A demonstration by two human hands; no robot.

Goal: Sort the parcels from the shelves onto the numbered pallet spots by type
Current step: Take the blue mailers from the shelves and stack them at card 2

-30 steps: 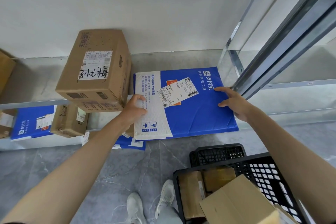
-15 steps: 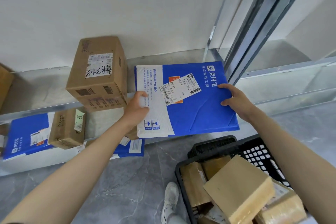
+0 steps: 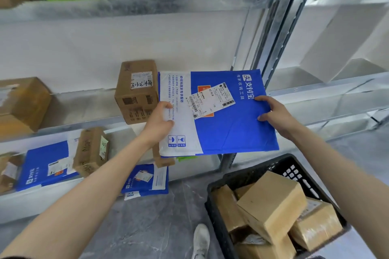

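The one blue mailer (image 3: 231,130) has come up off the middle shelf (image 3: 63,127). Two hands pinch its edges, left hand (image 3: 156,125) and right hand (image 3: 273,115), beside one labelled box (image 3: 136,90). The black crate (image 3: 263,167) holds at least four boxes.

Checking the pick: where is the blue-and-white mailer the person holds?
Head view, centre: the blue-and-white mailer is held between the left hand and right hand at the middle shelf's front edge, right of the labelled cardboard box, above the black crate.
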